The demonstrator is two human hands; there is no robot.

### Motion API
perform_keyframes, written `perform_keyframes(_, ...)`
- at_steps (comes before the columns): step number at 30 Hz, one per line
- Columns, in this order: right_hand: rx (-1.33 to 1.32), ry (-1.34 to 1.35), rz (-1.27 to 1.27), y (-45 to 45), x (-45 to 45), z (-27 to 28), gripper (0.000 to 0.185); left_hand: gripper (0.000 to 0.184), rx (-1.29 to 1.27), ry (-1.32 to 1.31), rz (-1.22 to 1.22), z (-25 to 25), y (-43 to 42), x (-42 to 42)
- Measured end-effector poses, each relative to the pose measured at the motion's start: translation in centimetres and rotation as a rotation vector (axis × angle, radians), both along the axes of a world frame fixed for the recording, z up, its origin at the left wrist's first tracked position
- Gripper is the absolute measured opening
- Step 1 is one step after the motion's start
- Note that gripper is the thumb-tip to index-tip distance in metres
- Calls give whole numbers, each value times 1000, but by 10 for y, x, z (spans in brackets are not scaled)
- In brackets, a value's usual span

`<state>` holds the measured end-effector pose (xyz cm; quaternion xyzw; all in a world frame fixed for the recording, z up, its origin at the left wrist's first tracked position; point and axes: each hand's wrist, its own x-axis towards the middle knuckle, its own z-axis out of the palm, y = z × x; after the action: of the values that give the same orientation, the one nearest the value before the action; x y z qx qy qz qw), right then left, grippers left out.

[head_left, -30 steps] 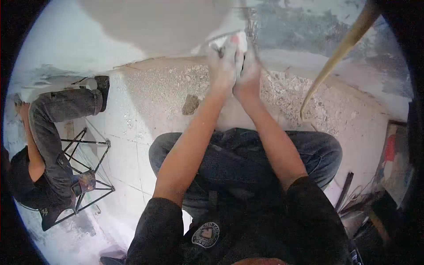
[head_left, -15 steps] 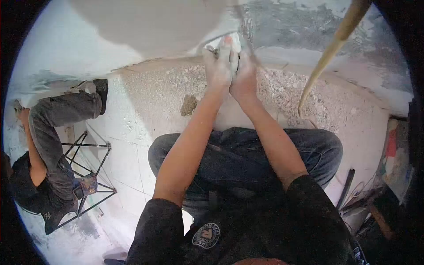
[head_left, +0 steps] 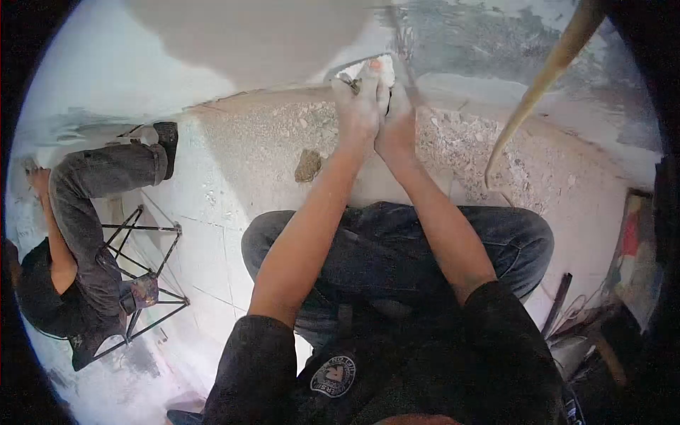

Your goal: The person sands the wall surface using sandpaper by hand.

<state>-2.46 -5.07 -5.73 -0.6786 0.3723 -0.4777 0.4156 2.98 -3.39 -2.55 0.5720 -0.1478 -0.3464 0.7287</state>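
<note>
Both of my hands are together at the foot of the pale wall (head_left: 248, 42), dusted with white powder. My left hand (head_left: 358, 106) is closed on a flat tool (head_left: 386, 65) with a dark edge and white material on it. Pressed beside it, my right hand (head_left: 398, 117) also grips the tool, its fingertips partly hidden. The tool's blade lies against or very near the wall surface. A small reddish spot shows on top of the tool between the fingers. Below and left of my hands, a brown lump (head_left: 308, 165) rests on the debris-strewn floor.
A co-worker (head_left: 78, 283) sits at the left on a folding stool (head_left: 145, 290), one hand at the wall. A pale pole (head_left: 538, 99) slants down from the upper right. Rubble (head_left: 482, 145) lies along the wall base. Dark bars (head_left: 557, 304) and clutter stand at the lower right.
My hands with the tool shifted slightly left, then slightly back right along the wall base. The view has moved a little too. Both hands keep their grip.
</note>
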Motion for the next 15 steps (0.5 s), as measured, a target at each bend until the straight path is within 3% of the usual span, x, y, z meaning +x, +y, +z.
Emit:
perform_keyframes(3,95,49,58,3,-5,5,30,44,146,-94,-62,17,5,7)
perform_keyframes(4,97,44,80,-1,-5,12,30,44,24,45,-1,14,2,1)
perform_keyframes(7,5,11,26,-2,-1,10,29,42,-1,-98,48,-9,-5,2)
perform_keyframes(11,108,-22,103,-9,-2,16,30,38,174,-164,-28,27,3,1)
perform_keyframes(15,47,-89,38,-2,2,-3,30,44,77,-113,-34,11,2,-2)
